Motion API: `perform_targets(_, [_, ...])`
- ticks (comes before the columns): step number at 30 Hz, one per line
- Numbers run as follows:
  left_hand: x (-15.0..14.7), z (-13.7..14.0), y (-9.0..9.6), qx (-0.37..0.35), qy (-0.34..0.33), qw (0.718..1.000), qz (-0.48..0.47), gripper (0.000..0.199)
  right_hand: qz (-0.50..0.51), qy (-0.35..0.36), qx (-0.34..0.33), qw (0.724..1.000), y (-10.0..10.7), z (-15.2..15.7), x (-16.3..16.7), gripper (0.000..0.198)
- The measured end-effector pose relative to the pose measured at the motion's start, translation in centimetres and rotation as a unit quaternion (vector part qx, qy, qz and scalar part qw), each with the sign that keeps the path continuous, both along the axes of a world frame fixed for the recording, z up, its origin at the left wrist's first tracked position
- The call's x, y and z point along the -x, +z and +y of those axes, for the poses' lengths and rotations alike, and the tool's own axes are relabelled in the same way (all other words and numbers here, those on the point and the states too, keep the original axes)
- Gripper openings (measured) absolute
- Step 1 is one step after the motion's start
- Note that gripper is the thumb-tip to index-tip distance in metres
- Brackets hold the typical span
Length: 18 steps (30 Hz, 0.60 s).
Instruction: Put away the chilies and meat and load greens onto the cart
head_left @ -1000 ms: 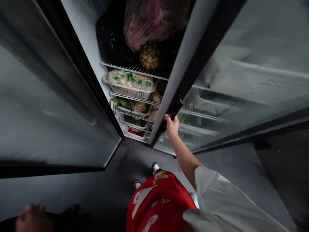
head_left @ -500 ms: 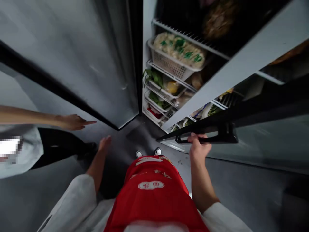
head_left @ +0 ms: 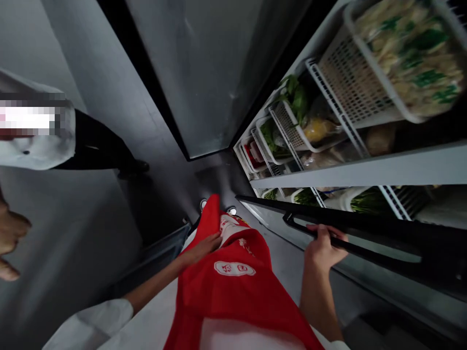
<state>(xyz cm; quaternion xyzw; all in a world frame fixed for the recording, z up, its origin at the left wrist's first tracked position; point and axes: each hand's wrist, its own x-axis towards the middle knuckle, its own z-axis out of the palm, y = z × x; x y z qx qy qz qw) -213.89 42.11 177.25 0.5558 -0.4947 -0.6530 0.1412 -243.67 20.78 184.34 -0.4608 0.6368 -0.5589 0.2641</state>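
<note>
right hand (head_left: 324, 245) grip is curled round the black handle (head_left: 379, 256), bar running out to either side of it. door (head_left: 408, 236) stands ajar, cabinet shelves just beyond the grip. i'd judge the handle rigid and smooth, maybe slick if wet, not fragile; the door looks glazed, so probably weighty but easy to swing. best hold is mid-bar with the whole hand, about where this grip is. left hand (head_left: 206, 244) lies on the red apron (head_left: 233, 301), cloth rising in a fold just past its fingers; can't tell if that grip pinches it. apron should be soft, light, easy to bunch; take it by an edge. hard to make out: right fingertips behind the bar, left thumb, far end of the door cut off. green stems (head_left: 368, 200) beyond the right grip are partly behind the door frame; bagged food in the white basket (head_left: 348, 78), further past that grip, is unclear. another person's hand (head_left: 12, 238), well left of both grips, is cut off too.
</note>
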Motion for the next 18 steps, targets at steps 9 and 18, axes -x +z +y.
perform_targets(9, [0.9,-5.2,4.4,0.114,0.009,0.989,0.091,0.061,0.073,-0.029,0.007,0.997,-0.5,-3.4,0.2,0.017])
perform_targets(18, [1.2,-5.3,2.4,0.027,-0.015,0.979,0.201,0.059,0.108,-0.013,0.006,0.994,-0.8,-7.4,0.6,0.014])
